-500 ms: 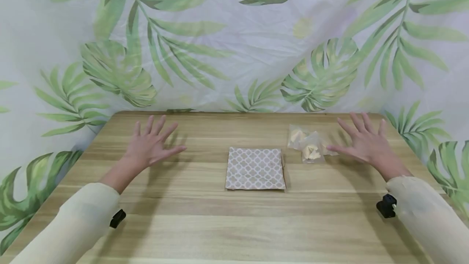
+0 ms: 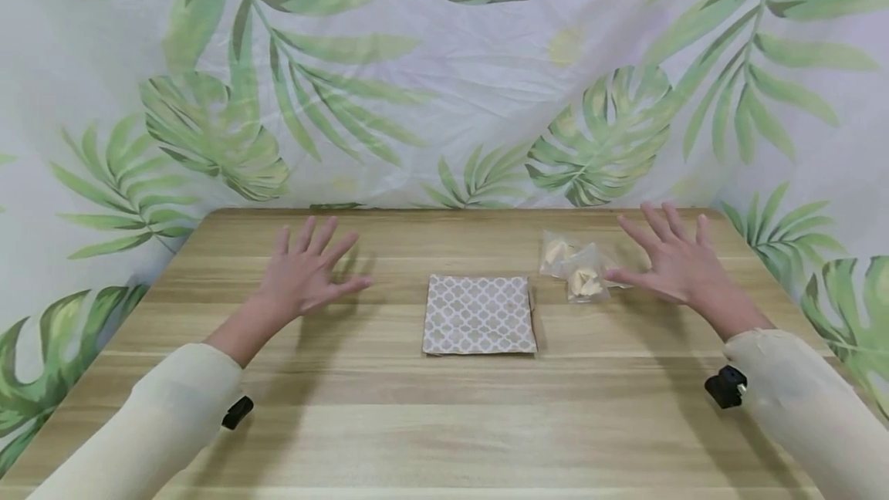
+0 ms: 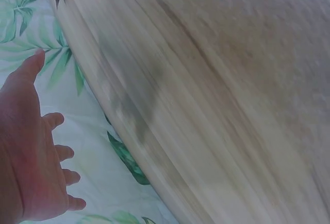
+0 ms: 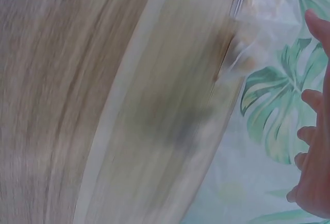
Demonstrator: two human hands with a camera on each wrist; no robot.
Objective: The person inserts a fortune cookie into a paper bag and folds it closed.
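Observation:
My left hand hovers over the left part of the table, its fingers spread wide and holding nothing. Spread the same way, my right hand is held above the right part, also holding nothing. Its thumb overlaps the edge of some small clear plastic bags with pale, cream-coloured pieces inside. Between the hands, nearer the middle, a flat square packet with a beige and white lattice pattern lies on the wood. In the right wrist view the bags appear blurred, left of the thumb.
The wood-grain table ends at a back edge against a hanging cloth printed with green leaves. A small black device sits at the right sleeve, another black device at the left one.
Both hands have drifted slightly inward, the left one to the right and the right one to the left. The head view has shifted a little; packet and bags stay put.

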